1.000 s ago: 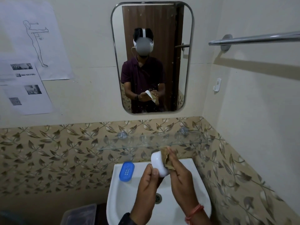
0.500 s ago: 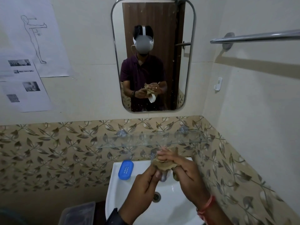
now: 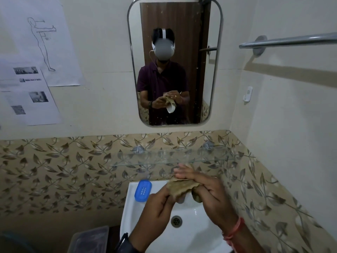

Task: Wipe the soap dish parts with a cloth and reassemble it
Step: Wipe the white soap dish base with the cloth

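Observation:
Both my hands are raised over the white sink. A tan cloth is draped across them, and my right hand presses it from above and from the right. My left hand pinches the cloth's lower left edge and the part beneath it. The white soap dish part is hidden under the cloth here; its reflection hangs below the hands in the mirror. The blue perforated soap dish part lies on the sink's back left rim, apart from both hands.
A glass shelf runs along the leaf-patterned tiles just beyond my hands. The mirror hangs above it and a metal towel rail is on the right wall. A clear plastic box sits left of the sink. The drain lies below my hands.
The white part, plainly seen in my left hand a second ago, is now covered by the cloth. My right hand has moved over it and the cloth has spread out.

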The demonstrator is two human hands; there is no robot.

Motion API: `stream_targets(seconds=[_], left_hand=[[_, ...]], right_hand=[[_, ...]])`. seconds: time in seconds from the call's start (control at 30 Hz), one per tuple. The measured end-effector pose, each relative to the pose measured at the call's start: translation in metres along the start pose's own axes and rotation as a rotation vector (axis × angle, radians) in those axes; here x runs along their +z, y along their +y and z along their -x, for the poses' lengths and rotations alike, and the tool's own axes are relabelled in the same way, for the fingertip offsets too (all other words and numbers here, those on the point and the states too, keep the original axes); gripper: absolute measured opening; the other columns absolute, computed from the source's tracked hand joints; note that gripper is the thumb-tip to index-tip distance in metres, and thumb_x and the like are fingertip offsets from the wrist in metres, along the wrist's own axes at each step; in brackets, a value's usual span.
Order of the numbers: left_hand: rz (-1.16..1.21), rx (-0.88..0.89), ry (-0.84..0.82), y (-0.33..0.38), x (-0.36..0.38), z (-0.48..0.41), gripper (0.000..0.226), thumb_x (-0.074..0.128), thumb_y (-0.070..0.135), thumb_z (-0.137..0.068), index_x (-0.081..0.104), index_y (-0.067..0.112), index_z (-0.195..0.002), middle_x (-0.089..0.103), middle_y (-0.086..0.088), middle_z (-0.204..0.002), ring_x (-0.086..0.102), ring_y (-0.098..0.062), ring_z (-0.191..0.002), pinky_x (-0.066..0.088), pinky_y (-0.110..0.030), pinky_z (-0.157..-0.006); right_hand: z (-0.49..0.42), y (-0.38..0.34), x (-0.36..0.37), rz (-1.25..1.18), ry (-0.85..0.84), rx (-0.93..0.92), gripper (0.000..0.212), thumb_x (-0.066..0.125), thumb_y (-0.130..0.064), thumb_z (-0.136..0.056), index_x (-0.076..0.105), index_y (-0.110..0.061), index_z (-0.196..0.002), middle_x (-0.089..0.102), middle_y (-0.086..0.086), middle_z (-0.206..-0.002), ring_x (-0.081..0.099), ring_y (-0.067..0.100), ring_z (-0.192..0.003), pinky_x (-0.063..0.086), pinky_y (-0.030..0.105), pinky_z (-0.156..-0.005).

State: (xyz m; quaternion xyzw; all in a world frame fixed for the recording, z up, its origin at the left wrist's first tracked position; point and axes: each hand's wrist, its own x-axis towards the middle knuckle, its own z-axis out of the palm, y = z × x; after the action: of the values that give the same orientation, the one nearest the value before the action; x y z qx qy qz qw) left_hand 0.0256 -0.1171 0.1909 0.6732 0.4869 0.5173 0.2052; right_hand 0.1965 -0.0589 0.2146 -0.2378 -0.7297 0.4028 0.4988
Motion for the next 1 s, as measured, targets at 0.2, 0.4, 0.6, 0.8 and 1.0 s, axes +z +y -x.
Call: stream_targets(seconds=[0.2,0.4,0.6,0.8,1.0], left_hand=[[0.123,0.008,0.044,0.008,-0.008,0.006,0.040,0.044,0.053,-0.097,0.056,0.018,-0.080,0.045,-0.005,-0.068,0.040,-0.017,-0.060,0.031,-0.039,-0.056],[0.070,-0.016,0.050,0.004,-0.010,0.006,0.029,0.044,0.044,-0.099,0.046,0.031,-0.073,0.039,0.014,-0.063,0.035,-0.001,-0.058,0.028,-0.022,-0.056],[0.412,-0.135,0.263,0.001,-0.003,0.011,0.046,0.054,0.046,-0.093,0.060,0.002,-0.088,0.061,-0.016,-0.082,0.061,-0.027,-0.081,0.055,-0.039,-0.075],[0.698,-0.333,0.454,-0.009,0.020,0.018,0.075,0.075,0.066,-0.067,0.063,0.012,-0.117,0.072,-0.010,-0.115,0.068,-0.019,-0.108,0.057,-0.028,-0.087],[0.132,-0.130,0.295,-0.030,0.023,0.028,0.025,0.046,0.052,-0.095,0.059,0.032,-0.090,0.062,0.007,-0.063,0.054,0.000,-0.054,0.043,-0.021,-0.050]], right_hand=[[-0.013,0.012,-0.002,-0.119,0.186,0.192,0.047,0.049,-0.013,-0.089,0.085,-0.041,-0.101,0.076,0.030,-0.094,0.063,0.055,-0.092,0.058,0.035,-0.067],[-0.005,-0.016,0.015,-0.026,-0.001,0.038,0.047,0.044,-0.001,-0.093,0.080,-0.018,-0.119,0.076,-0.011,-0.132,0.066,0.005,-0.130,0.051,0.011,-0.105],[-0.017,0.007,0.021,-0.193,0.254,0.368,0.052,0.042,0.011,-0.105,0.080,-0.025,-0.109,0.084,-0.017,-0.103,0.075,-0.002,-0.094,0.061,0.013,-0.078],[0.008,0.018,0.066,-0.686,0.479,0.745,0.035,0.041,-0.007,-0.109,0.074,-0.010,-0.121,0.083,0.016,-0.109,0.077,0.031,-0.086,0.058,0.069,-0.092],[0.017,0.008,0.079,-0.825,0.428,0.740,0.031,0.043,-0.004,-0.110,0.073,-0.003,-0.115,0.085,0.008,-0.083,0.080,0.017,-0.067,0.064,0.027,-0.051]])
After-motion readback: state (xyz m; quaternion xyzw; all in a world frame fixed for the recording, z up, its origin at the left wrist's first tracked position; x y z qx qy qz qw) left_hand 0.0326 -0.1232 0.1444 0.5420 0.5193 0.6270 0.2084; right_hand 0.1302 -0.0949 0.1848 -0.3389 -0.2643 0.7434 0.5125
